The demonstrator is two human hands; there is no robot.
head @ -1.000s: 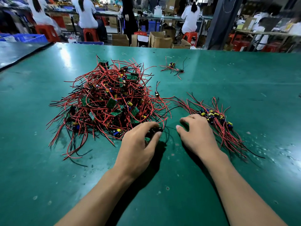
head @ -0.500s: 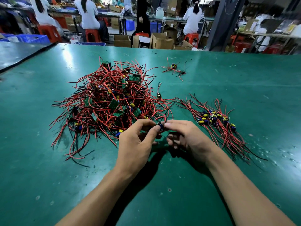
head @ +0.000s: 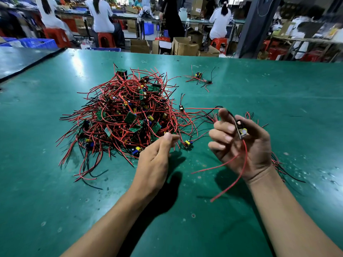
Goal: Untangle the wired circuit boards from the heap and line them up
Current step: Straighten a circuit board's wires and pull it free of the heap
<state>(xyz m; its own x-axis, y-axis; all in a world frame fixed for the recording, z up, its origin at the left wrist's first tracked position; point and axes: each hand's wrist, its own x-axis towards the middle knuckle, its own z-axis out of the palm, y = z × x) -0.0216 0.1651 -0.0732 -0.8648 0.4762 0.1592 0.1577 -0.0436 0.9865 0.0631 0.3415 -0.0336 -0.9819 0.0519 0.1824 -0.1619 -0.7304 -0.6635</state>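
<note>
One wired board (head: 241,130) sits pinched in the curled right hand (head: 258,145); the left hand (head: 156,158) curls loosely beside one heap (head: 128,115), its grip unclear; the hands are apart.

Red-and-black wires (head: 118,115), green table (head: 55,201)

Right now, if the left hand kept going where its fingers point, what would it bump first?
Probably the red wires at the right edge of the heap, just ahead of the left hand. The hand looks raised, so it might skim over them.
</note>
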